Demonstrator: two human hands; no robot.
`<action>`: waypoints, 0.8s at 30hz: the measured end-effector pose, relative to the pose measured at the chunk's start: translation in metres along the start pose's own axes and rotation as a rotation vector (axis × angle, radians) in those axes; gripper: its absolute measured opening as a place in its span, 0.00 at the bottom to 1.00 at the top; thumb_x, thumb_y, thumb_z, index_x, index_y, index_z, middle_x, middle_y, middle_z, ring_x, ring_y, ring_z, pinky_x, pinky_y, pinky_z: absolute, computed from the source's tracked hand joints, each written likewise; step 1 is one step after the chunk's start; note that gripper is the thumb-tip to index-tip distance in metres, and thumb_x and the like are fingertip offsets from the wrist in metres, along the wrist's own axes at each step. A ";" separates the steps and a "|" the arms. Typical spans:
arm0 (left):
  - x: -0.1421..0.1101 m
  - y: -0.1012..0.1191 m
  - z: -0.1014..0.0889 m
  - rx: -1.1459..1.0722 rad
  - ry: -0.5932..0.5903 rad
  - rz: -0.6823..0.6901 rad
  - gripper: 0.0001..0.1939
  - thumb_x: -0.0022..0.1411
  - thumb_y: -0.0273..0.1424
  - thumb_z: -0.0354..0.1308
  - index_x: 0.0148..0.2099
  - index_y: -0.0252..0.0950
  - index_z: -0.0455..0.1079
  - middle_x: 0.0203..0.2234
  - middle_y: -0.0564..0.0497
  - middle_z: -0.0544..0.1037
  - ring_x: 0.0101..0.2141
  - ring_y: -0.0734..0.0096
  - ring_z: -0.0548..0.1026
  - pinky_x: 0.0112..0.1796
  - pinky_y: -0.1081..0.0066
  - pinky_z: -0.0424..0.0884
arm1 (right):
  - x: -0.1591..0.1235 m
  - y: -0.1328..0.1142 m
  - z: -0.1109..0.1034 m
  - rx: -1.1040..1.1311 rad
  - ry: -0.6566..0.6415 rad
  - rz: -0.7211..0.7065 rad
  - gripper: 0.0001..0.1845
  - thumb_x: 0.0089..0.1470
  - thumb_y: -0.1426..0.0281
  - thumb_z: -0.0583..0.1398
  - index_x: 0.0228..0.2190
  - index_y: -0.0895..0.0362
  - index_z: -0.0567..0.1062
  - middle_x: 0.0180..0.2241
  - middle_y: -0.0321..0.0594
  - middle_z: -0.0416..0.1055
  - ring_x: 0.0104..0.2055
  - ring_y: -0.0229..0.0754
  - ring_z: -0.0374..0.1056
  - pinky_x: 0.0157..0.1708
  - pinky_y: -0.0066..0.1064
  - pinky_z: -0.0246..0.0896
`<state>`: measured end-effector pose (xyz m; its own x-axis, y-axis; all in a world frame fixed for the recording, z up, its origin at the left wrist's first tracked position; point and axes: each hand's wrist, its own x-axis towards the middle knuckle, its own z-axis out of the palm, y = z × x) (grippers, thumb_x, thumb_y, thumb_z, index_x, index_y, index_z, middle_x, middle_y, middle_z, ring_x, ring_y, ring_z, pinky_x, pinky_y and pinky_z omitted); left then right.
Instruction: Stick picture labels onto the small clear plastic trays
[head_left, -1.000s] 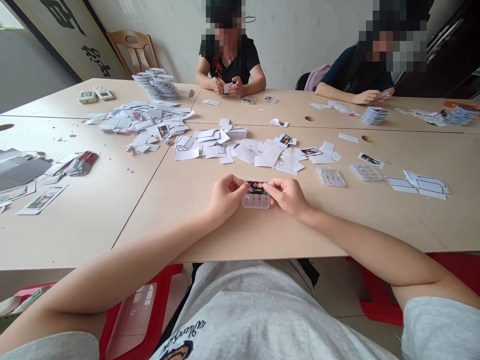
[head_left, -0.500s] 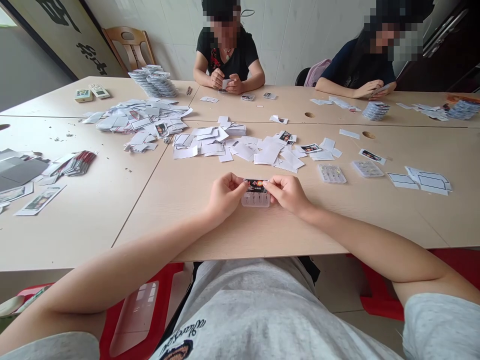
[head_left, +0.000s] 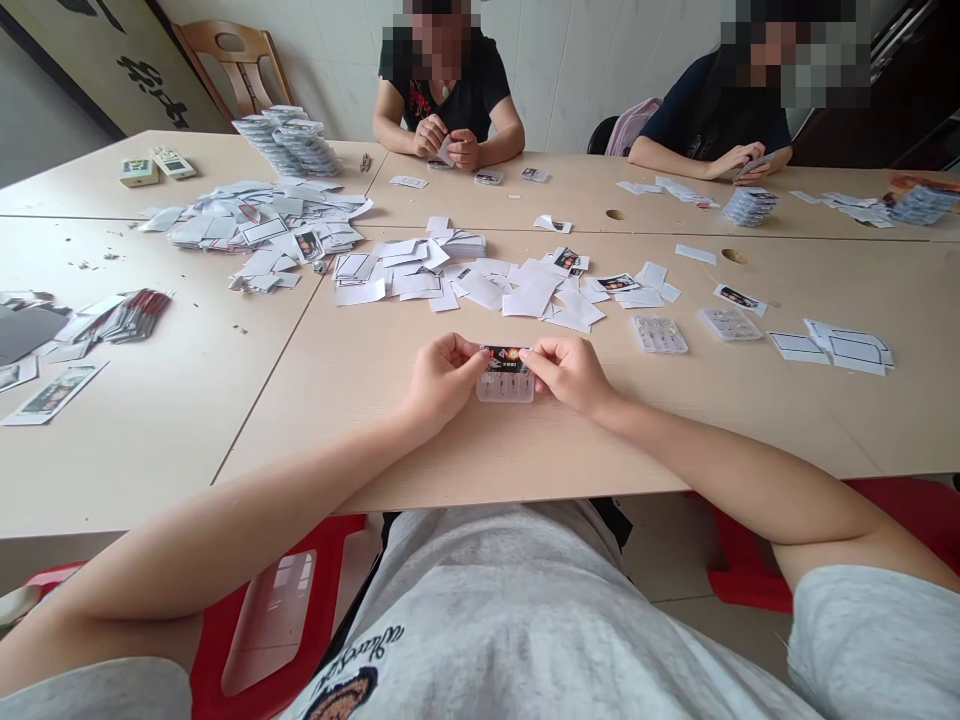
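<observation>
A clear plastic blister pack (head_left: 505, 387) is held right in front of the person, at 12 o'clock, just above or on the pale wood surface (head_left: 675, 440); I cannot tell if it touches. A dark printed card (head_left: 505, 359) lies along its top edge. The left hand (head_left: 442, 378) pinches the left end of the pack and card, and the right hand (head_left: 570, 373) pinches the right end. Both hands curl in toward each other, with the fingers bent and not spread. Two more blister packs (head_left: 659, 334) sit at 2 o'clock, well apart from the hands. A messy pile of white paper pieces (head_left: 465, 285) lies at 12 o'clock, and a bigger pile (head_left: 255, 230) lies at 11 o'clock. Behind that bigger pile stands a tall stack of packs (head_left: 286, 142). A bundle of red-edged cards (head_left: 135, 316) lies at 10 o'clock. Across the surface, a person's hands (head_left: 448, 140) hold a small card at 12 o'clock. Another person's hand (head_left: 750, 158) holds a card at 1 o'clock, near a small stack of packs (head_left: 749, 206).
</observation>
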<state>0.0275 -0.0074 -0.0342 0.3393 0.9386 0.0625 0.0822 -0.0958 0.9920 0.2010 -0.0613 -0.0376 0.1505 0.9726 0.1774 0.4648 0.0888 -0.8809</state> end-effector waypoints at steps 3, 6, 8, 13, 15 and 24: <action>0.001 0.000 0.002 -0.016 0.007 -0.001 0.11 0.51 0.33 0.62 0.26 0.33 0.64 0.22 0.52 0.73 0.23 0.76 0.69 0.24 0.76 0.62 | 0.000 0.000 -0.002 -0.012 0.012 0.001 0.19 0.52 0.62 0.58 0.15 0.57 0.65 0.13 0.34 0.65 0.17 0.34 0.59 0.20 0.26 0.52; 0.003 -0.001 0.004 -0.038 0.019 -0.001 0.10 0.50 0.31 0.63 0.26 0.33 0.65 0.22 0.51 0.74 0.24 0.75 0.70 0.24 0.76 0.62 | 0.001 0.001 -0.003 -0.006 0.017 -0.015 0.18 0.52 0.63 0.58 0.15 0.58 0.65 0.13 0.34 0.64 0.17 0.33 0.58 0.20 0.26 0.51; 0.004 -0.002 0.004 -0.053 0.019 -0.006 0.09 0.50 0.30 0.63 0.26 0.33 0.65 0.22 0.51 0.74 0.24 0.74 0.70 0.25 0.76 0.63 | 0.001 0.002 -0.004 0.011 0.012 -0.018 0.18 0.52 0.63 0.58 0.16 0.58 0.66 0.13 0.34 0.64 0.17 0.34 0.58 0.20 0.27 0.52; 0.004 -0.002 0.005 -0.063 0.028 -0.001 0.09 0.50 0.29 0.62 0.25 0.33 0.65 0.22 0.51 0.74 0.23 0.75 0.70 0.24 0.76 0.62 | 0.001 0.003 -0.004 0.017 0.005 -0.018 0.17 0.52 0.64 0.58 0.16 0.58 0.66 0.13 0.35 0.65 0.17 0.34 0.59 0.20 0.27 0.53; 0.003 -0.002 0.005 -0.062 0.033 0.004 0.09 0.50 0.29 0.62 0.25 0.33 0.65 0.21 0.51 0.73 0.23 0.75 0.69 0.24 0.76 0.62 | 0.001 0.002 -0.004 0.012 0.003 -0.026 0.18 0.52 0.64 0.58 0.16 0.57 0.66 0.13 0.35 0.65 0.17 0.34 0.59 0.20 0.27 0.53; 0.003 -0.001 0.006 -0.056 0.030 0.011 0.08 0.51 0.26 0.62 0.25 0.33 0.65 0.20 0.53 0.72 0.22 0.78 0.68 0.24 0.77 0.62 | 0.001 0.004 -0.005 0.013 0.014 -0.024 0.19 0.52 0.64 0.58 0.14 0.57 0.64 0.13 0.35 0.64 0.16 0.33 0.58 0.18 0.26 0.51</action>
<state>0.0343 -0.0066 -0.0352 0.3113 0.9473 0.0755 0.0256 -0.0878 0.9958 0.2071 -0.0605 -0.0390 0.1518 0.9669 0.2049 0.4574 0.1151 -0.8818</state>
